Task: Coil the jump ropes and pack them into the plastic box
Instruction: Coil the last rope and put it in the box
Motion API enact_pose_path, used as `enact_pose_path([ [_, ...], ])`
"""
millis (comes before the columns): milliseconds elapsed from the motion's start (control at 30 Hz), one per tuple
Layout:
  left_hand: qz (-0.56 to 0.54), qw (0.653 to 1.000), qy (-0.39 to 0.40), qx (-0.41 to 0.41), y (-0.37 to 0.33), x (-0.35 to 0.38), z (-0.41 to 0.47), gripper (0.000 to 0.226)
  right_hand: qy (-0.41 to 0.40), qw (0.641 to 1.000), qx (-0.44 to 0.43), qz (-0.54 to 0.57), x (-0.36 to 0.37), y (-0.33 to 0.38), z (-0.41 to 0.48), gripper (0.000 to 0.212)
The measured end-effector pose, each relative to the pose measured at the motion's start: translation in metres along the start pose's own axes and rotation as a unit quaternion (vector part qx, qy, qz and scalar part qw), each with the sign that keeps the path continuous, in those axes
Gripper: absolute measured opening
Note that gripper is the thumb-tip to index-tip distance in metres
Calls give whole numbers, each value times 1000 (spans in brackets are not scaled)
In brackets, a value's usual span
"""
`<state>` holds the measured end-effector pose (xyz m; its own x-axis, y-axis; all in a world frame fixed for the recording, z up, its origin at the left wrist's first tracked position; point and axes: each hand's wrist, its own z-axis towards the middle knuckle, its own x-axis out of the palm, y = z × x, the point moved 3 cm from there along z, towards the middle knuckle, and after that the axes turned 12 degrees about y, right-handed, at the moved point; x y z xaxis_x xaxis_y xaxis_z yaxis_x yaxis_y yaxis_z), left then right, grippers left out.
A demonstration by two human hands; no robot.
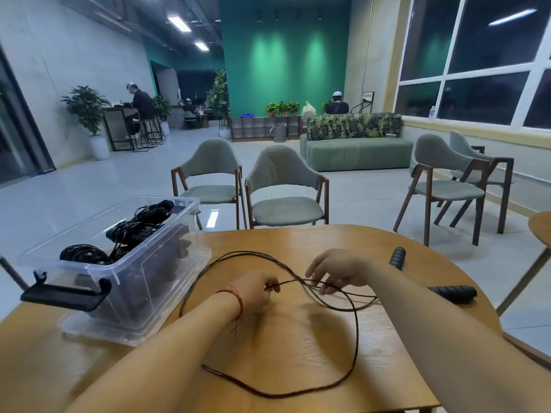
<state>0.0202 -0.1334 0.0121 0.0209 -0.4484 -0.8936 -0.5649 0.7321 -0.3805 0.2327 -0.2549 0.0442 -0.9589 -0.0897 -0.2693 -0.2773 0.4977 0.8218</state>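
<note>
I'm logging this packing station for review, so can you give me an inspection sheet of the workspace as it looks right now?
Surface: wooden table, round-edged, bare grain showing.
Job's things: clear plastic box at the table's left, open, already holding coiled black ropes; one jump rope lies in loose loops on the table, its two black handles at the right.
Clutter: nothing seen on the table beyond the job's things.
Grippers: left hand pinches the rope; right hand pinches it beside the left.
Cables: nothing seen apart from the rope.
Surroundings: grey chairs past the table, a green sofa, potted plants, large windows, people seated far off.
</note>
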Motion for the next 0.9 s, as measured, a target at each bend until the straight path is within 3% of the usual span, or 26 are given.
enact_pose_path([
  [100,-32,998,48,17,0,-6,-11,41,65,995,0,-81,13,3,3,22],
  [200,-52,981,177,54,4,-9,-33,37,-2,965,12,-264,15,4,15,18],
  [267,-78,987,138,37,17,-18,-40,31,-40,947,-5,-319,17,6,23,20],
  [333,-52,998,22,-8,36,-37,-45,36,-51,939,-40,-336,22,9,27,22],
  [367,7,999,1,-37,44,-46,-51,39,-49,935,-55,-347,26,11,29,23],
  [400,65,996,23,-64,53,-50,-54,41,-42,930,-70,-359,31,14,30,23],
  [500,162,961,208,-82,81,-49,-72,45,-12,911,-89,-403,52,26,35,20],
  [567,190,941,263,-94,97,-47,-87,48,7,901,-91,-425,68,34,39,20],
  [900,222,950,213,-44,109,-34,-105,12,39,893,-87,-440,112,66,41,19],
])
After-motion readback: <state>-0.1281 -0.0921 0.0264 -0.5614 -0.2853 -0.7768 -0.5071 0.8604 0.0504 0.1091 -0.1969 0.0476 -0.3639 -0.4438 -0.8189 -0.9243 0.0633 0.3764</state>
